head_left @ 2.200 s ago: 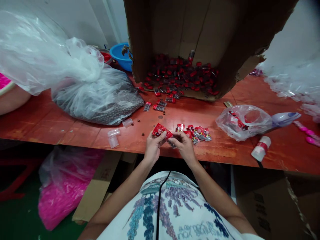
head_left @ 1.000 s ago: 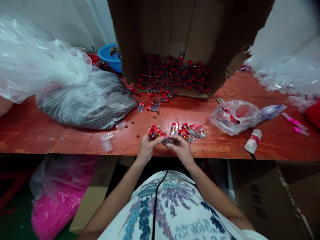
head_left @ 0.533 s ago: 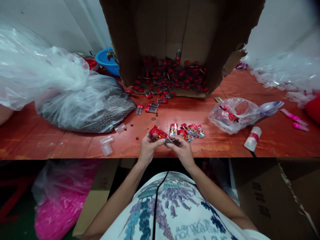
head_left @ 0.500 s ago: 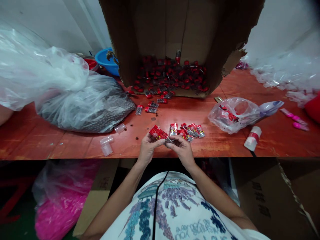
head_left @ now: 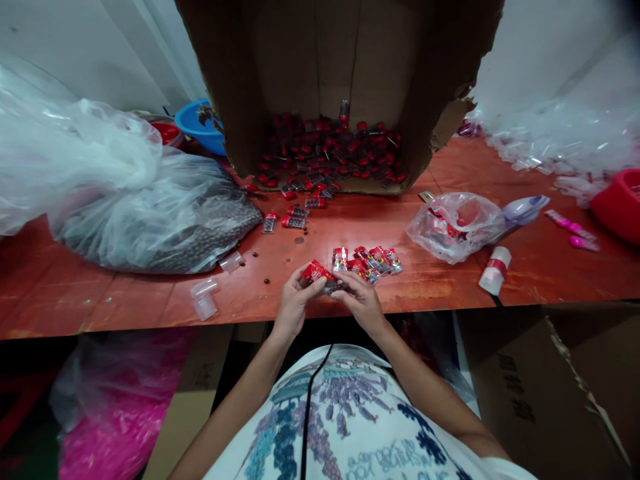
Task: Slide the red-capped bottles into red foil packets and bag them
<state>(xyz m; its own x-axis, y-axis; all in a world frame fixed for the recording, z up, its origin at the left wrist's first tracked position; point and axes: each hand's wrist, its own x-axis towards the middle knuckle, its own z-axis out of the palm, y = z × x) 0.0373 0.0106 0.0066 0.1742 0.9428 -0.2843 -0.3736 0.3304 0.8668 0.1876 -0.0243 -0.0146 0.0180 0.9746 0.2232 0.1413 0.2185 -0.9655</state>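
Observation:
My left hand (head_left: pixel 293 301) and my right hand (head_left: pixel 361 300) meet at the near edge of the red-brown table (head_left: pixel 125 293). Both are closed on one small red packet (head_left: pixel 316 273) with a clear end holding dark beads. The left fingers pinch its red top, the right fingers grip the clear end. Just beyond my hands lies a short row of finished red packets (head_left: pixel 367 260).
A torn cardboard box (head_left: pixel 340 73) on its side holds several red packets. A clear bag of dark beads (head_left: pixel 165 227) lies left, with small clear sleeves (head_left: pixel 204 297) near it. A plastic bag (head_left: pixel 453 223), a white roll (head_left: pixel 493 270), blue bowl (head_left: pixel 197 123) and red bowl (head_left: pixel 620 203) stand around.
My hands stay together on the packet and have drawn it slightly closer. The camera has shifted right, so everything sits further left in view.

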